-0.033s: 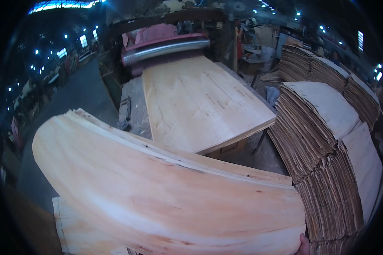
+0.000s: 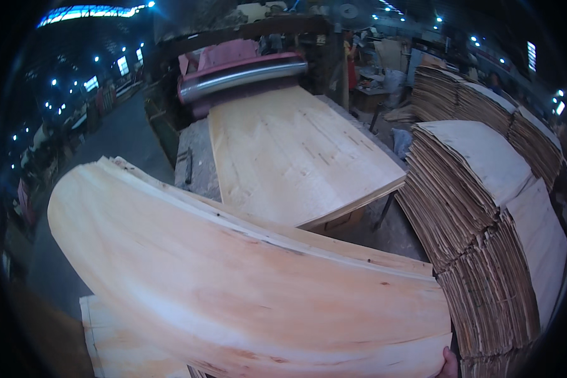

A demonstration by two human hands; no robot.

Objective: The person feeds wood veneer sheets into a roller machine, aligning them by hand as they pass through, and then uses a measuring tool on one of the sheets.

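Note:
A wide, pale wood veneer sheet point(image 2: 258, 296) fills the front of the view, its left part curving upward. At the lower right, my right hand point(image 2: 448, 363) is closed on the sheet's near right edge; only some of the fingers show. My left hand is not in view. Beneath the sheet, further veneer edges point(image 2: 390, 261) show along its far side, and another pale sheet point(image 2: 129, 343) lies at the lower left. Just beyond, a flat stack of pale boards point(image 2: 296, 157) reaches to a machine with a shiny metal roller point(image 2: 246, 77).
Tall stacks of rough-edged veneer point(image 2: 479, 195) stand close on my right, with more veneer point(image 2: 460, 94) behind them. A grey floor strip point(image 2: 113, 135) runs along the left. At the far right of the machine, a person in red point(image 2: 351, 63) is partly visible.

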